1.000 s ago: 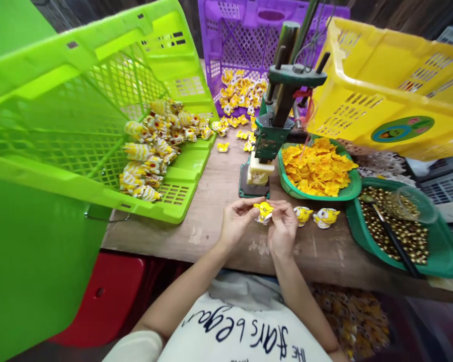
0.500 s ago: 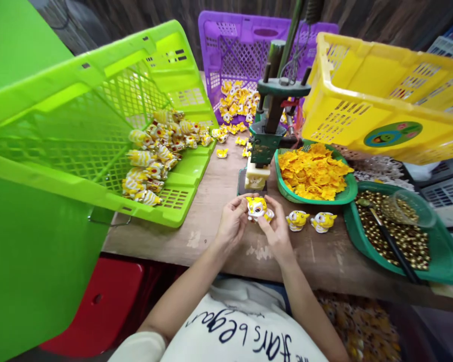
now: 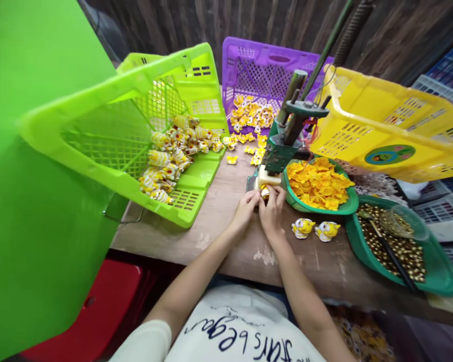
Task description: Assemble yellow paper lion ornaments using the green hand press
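Observation:
Both my hands meet at the base of a green hand press [image 3: 283,151], right under its cream-coloured block [image 3: 269,177]. Between their fingertips is a small yellow and white toy figure [image 3: 265,192], mostly covered by the fingers. My left hand [image 3: 248,205] pinches it from the left. My right hand [image 3: 272,207] has its fingers curled round the other side. To the right on the wooden table stand two similar figures, a nearer toy figure [image 3: 302,228] and a farther-right toy figure [image 3: 327,231].
A tilted green crate [image 3: 189,213] on the left holds many striped figures. Loose pieces lie before a purple crate [image 3: 279,48]. On the right are a basket of yellow parts [image 3: 319,183], a green tub [image 3: 443,271] of gold beads and a yellow crate [image 3: 400,130].
My hands have moved forward with the toy figure, from the table in front of the press to beneath its block. The camera view has shifted and tilted a little.

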Available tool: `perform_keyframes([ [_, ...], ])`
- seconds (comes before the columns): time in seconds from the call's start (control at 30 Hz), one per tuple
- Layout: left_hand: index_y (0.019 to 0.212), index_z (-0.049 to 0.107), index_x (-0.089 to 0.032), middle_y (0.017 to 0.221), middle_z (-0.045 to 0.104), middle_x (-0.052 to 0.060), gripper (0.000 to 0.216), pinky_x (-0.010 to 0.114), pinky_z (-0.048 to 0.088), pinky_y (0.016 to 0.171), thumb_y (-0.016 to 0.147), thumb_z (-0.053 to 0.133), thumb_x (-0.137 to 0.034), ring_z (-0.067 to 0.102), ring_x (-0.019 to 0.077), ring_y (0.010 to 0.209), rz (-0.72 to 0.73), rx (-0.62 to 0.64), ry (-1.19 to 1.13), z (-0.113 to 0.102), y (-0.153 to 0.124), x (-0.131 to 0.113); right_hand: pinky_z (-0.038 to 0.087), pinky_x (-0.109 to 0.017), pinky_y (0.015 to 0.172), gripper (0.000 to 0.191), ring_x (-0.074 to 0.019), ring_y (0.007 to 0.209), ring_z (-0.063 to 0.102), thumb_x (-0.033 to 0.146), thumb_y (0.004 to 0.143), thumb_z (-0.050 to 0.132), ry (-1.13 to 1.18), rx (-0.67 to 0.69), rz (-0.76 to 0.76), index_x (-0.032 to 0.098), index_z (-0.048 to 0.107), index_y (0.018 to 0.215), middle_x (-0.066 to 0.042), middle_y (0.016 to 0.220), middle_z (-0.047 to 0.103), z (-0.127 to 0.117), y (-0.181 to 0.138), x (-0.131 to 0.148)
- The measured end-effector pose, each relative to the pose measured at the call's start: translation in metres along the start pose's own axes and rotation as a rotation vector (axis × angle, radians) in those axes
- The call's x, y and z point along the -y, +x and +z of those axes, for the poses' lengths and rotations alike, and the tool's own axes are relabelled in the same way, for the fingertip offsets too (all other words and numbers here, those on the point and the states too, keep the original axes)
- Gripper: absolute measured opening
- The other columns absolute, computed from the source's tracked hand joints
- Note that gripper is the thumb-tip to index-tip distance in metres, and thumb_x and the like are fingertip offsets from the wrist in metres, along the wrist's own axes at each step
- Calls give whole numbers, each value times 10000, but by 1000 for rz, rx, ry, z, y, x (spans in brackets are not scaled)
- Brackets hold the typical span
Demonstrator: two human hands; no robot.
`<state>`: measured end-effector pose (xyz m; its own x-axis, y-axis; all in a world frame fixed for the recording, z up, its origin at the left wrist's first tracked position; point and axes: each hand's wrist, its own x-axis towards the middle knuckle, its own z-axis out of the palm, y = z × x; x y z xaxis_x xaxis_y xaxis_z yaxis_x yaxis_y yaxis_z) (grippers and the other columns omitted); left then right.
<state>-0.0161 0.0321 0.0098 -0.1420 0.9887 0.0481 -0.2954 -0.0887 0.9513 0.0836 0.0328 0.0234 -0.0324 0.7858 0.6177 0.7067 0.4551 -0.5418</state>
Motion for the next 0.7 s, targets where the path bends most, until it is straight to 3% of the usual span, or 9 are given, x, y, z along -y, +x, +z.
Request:
perform_keyframes([
  [0.1,1042,739,-146,1118,646,101,293,322,486,977,863,661,-365,626,197,1065,50,-54,165,1,7,-9,489,-411,990,327,-241,1175,532,234,969,452,46,-51,-10,140,532,1272,-176,1217,511,5,-3,-4],
  [0.2,1080,719,-143,1047,588,83,283,292,532,837,858,673,-313,641,158,902,83,-93,354,0,7,-16,504,-386,911,238,-225,1001,583,238,986,424,5,-118,24,147,626,1073,-142,1030,597,5,3,-14],
  [0.33,920,714,-146,888,602,52,136,279,530,764,850,674,-255,611,135,762,165,-71,559,-3,2,-21,491,-390,847,261,-237,902,578,220,982,412,-34,-84,23,164,664,945,-128,898,630,1,6,-16],
  [0.43,952,689,-168,926,633,58,144,281,528,751,826,679,-237,611,144,765,214,-63,672,-12,4,-22,494,-380,830,257,-235,886,584,226,971,420,-34,-73,-14,175,665,913,-119,878,631,-13,1,-13],
  [0.5,1056,668,-179,1006,646,71,242,284,533,760,816,657,-210,630,158,815,206,-61,756,-23,12,-20,495,-393,851,275,-238,912,592,262,981,400,-31,-141,-31,175,659,948,-123,912,633,-31,9,-17],
  [0.57,1129,647,-177,1081,655,90,278,298,536,800,866,561,-204,647,177,909,172,-69,863,-34,28,-15,488,-420,892,326,-248,978,593,324,1000,357,-8,-273,-41,170,643,1030,-136,983,630,-52,36,-23],
  [0.63,1169,636,-157,1148,663,119,312,344,520,897,924,450,-214,639,207,1038,172,-70,916,-43,45,-7,484,-433,915,401,-249,1029,591,403,1017,303,68,-357,-63,177,625,1092,-136,1038,624,-72,86,-26],
  [0.7,1249,607,-145,1234,654,144,379,409,469,1002,960,380,-237,595,238,1168,177,-53,959,-47,58,3,498,-424,895,499,-234,1014,603,479,1027,227,196,-284,-92,190,630,1085,-115,1026,634,-82,150,-23],
])
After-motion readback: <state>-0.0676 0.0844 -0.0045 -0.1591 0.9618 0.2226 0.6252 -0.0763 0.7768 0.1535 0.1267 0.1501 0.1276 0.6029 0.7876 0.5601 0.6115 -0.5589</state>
